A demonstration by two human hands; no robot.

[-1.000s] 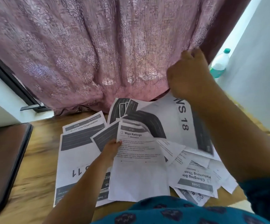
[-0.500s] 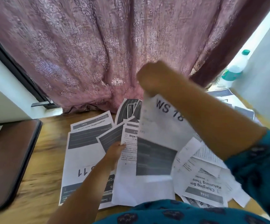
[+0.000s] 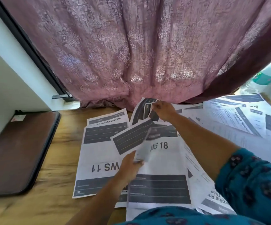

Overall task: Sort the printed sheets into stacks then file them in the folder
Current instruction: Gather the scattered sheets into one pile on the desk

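Observation:
Several printed sheets lie spread over the wooden table (image 3: 53, 159). A sheet marked WS 18 (image 3: 162, 169) lies face up on top of the pile in front of me. My left hand (image 3: 130, 164) pinches its left edge, which curls upward. To its left lies a sheet marked WS 11 (image 3: 97, 161), upside down to me. My right hand (image 3: 163, 110) reaches to the far side and grips a dark-printed sheet (image 3: 143, 108) near the curtain. A brown folder (image 3: 16, 148) lies closed at the table's left.
A pink curtain (image 3: 131, 51) hangs down to the table's far edge. More printed sheets (image 3: 238, 117) cover the right side of the table. A plastic bottle with a green label (image 3: 268, 73) stands at the far right, blurred.
The WS 18 sheet, held in the air by my right hand before, now lies on the pile. My right hand has moved to the far sheets. My left hand now holds the WS 18 sheet's edge.

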